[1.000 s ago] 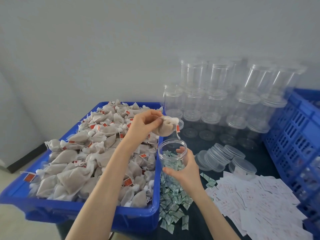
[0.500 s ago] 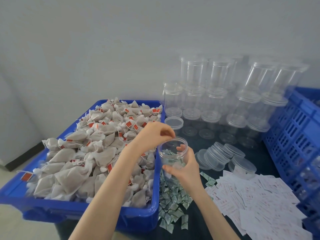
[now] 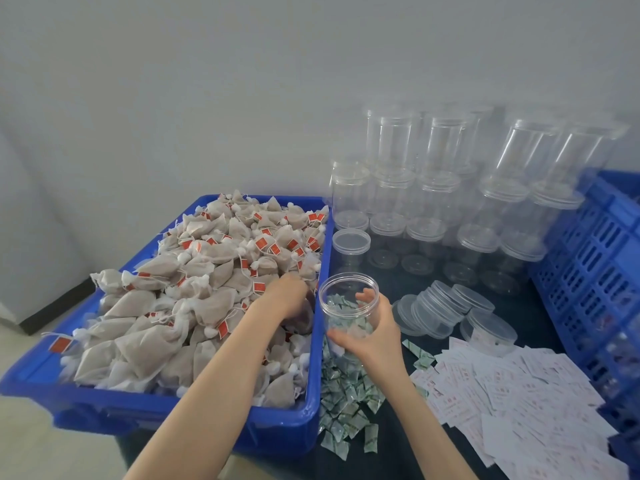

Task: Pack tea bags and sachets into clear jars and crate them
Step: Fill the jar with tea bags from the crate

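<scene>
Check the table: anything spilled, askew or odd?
Mostly orderly. Small green-and-white sachets lie in a loose heap beside the blue plastic tub, some hanging near the table's front edge. The stack of clear plastic lids has toppled sideways.

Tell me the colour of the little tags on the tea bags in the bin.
Red-orange tags on pale tea bags, clearest in the head view.
</scene>
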The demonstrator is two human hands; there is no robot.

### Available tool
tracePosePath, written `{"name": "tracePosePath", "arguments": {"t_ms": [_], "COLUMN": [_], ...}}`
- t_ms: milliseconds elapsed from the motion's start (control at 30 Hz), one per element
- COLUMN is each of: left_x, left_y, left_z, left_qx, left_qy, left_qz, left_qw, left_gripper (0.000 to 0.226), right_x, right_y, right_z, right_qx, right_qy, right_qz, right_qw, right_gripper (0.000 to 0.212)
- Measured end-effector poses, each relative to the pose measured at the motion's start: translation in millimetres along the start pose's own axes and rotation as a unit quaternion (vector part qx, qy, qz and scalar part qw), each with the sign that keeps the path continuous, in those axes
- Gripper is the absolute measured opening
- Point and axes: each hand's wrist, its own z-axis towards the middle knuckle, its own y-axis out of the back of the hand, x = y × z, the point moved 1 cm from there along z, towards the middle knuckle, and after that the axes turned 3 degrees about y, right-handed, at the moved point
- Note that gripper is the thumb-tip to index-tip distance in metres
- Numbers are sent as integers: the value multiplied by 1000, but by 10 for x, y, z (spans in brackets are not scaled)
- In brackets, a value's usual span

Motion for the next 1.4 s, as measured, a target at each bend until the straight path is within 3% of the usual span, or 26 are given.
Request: {"name": "tracePosePath", "arguments": {"t_ms": [233, 433, 600, 867, 1033, 1200, 1400], "left_x": [-51, 78, -36, 24, 175, 241, 61], "left_y": [2, 117, 24, -10, 100, 349, 577], "left_z": [4, 6, -7, -10, -31, -158, -351], "left_qx": [-21, -86, -2, 0, -59, -224, -344], "left_qy": [-2, 4, 12, 8, 40, 44, -59], "left_qz": [23, -62, 2, 19, -93, -308, -528], "left_qw": [1000, 994, 1000, 1000, 993, 924, 774], "left_gripper": [17, 18, 22, 22, 14, 16, 21], "right_x": [-35, -54, -52, -30, -18, -21, -48], "right_y": [8, 14, 17, 12, 14, 17, 8], "right_z": [7, 3, 13, -5, -5, 23, 74], "right_qx": [4, 1, 3, 3, 6, 12, 11], "right_qy": [0, -1, -3, -5, -8, -15, -23], "right_qz": [2, -8, -15, -13, -6, -3, 5], "right_qw": [1000, 1000, 1000, 1000, 1000, 1000, 1000], "right_gripper": [82, 80, 85, 85, 82, 89, 84]}}
